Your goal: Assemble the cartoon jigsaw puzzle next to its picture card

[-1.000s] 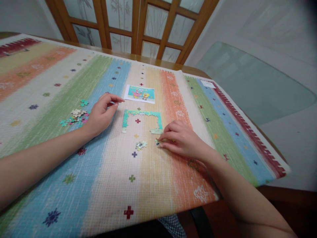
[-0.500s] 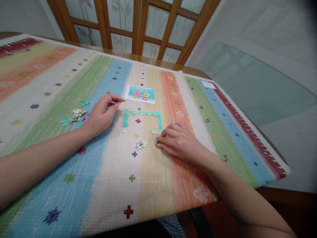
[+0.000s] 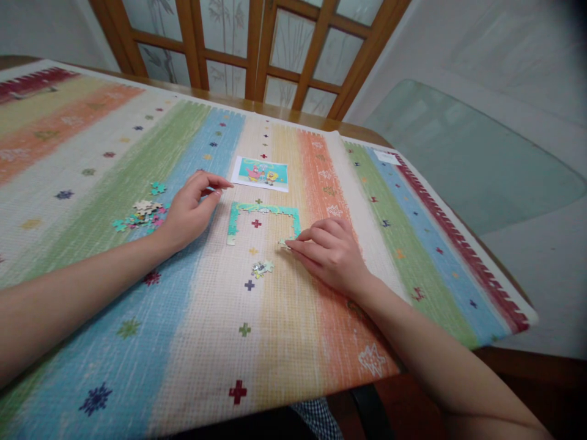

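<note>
Teal puzzle border (image 3: 265, 209), flat, incomplete

We see a striped tablecloth (image 3: 206, 348) with a white label (image 3: 386, 157) toward its far right corner. Beyond it we face wood-framed doors (image 3: 254, 55); to the right, a pale green panel (image 3: 458, 153).

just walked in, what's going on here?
A person's right hand is at the lower right corner of a partly joined puzzle; whether it pinches anything is unclear. The left hand, with nothing visible in it, is by the picture. The puzzle's bottom is mostly open. Loose pieces lie below it; a pile lies left of the left hand.
</note>
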{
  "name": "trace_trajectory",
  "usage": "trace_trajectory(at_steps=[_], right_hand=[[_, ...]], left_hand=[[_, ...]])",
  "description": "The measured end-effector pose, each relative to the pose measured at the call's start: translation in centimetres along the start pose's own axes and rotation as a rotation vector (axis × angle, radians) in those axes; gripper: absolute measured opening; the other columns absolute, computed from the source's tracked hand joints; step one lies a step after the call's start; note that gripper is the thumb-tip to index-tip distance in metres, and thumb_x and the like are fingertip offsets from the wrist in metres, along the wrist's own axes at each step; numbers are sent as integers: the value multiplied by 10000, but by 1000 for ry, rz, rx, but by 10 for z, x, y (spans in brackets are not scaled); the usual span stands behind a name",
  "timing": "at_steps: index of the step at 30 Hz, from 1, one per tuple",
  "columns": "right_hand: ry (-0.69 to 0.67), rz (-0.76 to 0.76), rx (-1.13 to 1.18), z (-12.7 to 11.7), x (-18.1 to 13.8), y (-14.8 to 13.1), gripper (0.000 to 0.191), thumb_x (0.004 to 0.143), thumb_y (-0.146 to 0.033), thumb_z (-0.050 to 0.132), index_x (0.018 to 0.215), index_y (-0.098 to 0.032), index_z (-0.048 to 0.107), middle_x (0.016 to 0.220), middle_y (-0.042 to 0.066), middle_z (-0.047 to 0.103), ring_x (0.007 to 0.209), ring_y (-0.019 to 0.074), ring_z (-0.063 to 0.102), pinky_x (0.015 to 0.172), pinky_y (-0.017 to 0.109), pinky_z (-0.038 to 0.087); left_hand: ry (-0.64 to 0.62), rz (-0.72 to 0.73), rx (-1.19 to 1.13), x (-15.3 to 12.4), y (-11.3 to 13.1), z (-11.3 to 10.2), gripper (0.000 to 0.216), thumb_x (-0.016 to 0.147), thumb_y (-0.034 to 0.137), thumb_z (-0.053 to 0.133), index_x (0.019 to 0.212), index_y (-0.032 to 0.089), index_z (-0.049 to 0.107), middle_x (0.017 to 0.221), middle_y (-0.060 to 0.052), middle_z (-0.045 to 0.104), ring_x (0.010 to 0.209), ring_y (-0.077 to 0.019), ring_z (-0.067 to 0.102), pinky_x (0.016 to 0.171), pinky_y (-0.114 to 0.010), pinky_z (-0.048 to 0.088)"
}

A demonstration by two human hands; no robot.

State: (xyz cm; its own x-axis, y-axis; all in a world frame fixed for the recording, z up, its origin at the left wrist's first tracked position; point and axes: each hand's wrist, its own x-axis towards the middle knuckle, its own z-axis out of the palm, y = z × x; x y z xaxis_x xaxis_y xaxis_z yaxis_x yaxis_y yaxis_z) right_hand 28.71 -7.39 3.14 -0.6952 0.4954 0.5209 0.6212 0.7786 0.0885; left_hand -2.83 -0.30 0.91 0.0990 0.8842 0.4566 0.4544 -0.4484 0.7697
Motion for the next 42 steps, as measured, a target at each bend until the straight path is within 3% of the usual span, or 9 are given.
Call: trace_trajectory(at_steps=[8, 18, 24, 30, 42], right_hand=[[-35, 4, -222, 12, 10, -11, 193, 1066, -231, 606, 949, -254, 758, 908, -11, 789, 949, 219, 590, 982, 415, 337], [-173, 102, -164, 4, 10, -18, 188, 1038, -218, 623, 901, -254, 746, 956, 26, 773, 1006, 251, 571, 1050, 453, 308], [-172, 147, -181, 6, 11, -18, 182, 1033, -188, 617, 926, -242, 755, 983, 40, 782, 1024, 262, 575, 1028, 466, 313], [-143, 99, -215, 8, 12, -22, 190, 1047, -209, 615, 916, -240, 750, 976, 27, 791, 1009, 250, 577, 1051, 460, 310], [-191, 153, 25, 3, 9, -17, 218, 1044, -368, 645, 1156, -234, 776, 1126, 53, 808, 1078, 252, 635, 1071, 467, 346]], left_hand=[[5, 14, 10, 0, -2, 0, 206, 936, 274, 541, 1056, 248, 707, 1115, -60, 694, 1083, -251, 647, 986, -418, 531], [-3, 19, 9, 0, -1, 0, 211, 940, 248, 535, 1052, 236, 713, 1123, -69, 688, 1095, -255, 649, 989, -421, 536], [-11, 16, 8, 0, -1, 0, 208, 943, 252, 532, 1048, 241, 713, 1125, -66, 691, 1111, -249, 648, 993, -416, 531], [-6, 26, 12, 1, -4, 1, 206, 945, 255, 541, 1063, 245, 709, 1133, -64, 691, 1100, -246, 650, 986, -411, 539], [-19, 31, 0, 0, 0, 0, 203, 948, 222, 536, 1051, 238, 709, 1133, -71, 677, 1115, -239, 648, 980, -409, 535]])
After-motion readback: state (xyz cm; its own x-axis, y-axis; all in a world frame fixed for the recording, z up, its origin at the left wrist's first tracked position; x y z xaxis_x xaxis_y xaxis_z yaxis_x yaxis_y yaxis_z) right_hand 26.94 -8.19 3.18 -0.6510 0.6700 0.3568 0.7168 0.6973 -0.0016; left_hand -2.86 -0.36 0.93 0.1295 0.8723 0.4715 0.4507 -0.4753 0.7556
